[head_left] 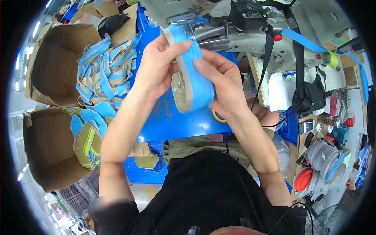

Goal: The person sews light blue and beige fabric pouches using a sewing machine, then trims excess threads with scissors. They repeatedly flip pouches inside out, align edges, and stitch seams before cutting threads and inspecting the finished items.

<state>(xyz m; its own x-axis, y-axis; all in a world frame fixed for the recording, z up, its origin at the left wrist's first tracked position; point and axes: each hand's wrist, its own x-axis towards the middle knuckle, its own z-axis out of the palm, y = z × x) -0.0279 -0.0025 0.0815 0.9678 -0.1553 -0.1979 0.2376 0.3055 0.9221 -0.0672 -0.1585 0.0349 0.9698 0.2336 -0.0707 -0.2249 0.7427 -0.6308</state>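
Between my two hands is a bright blue fabric band with beige edging, bent round into a loop. My left hand pinches its upper end, the thumb pressed on the blue face. Lower down, my right hand grips the band's right side, its thumb on the blue fabric. Small metal parts, perhaps zipper pulls, show inside the loop. The band is held above the blue tabletop, just in front of the metal parts of a pale grey sewing machine.
To the left lie a heap of blue and beige fabric bands and several blue and green pouch pieces, beside two cardboard boxes. Blue tape runs along the machine. White spools stand at right. A yellow ring handle lies near my right wrist.
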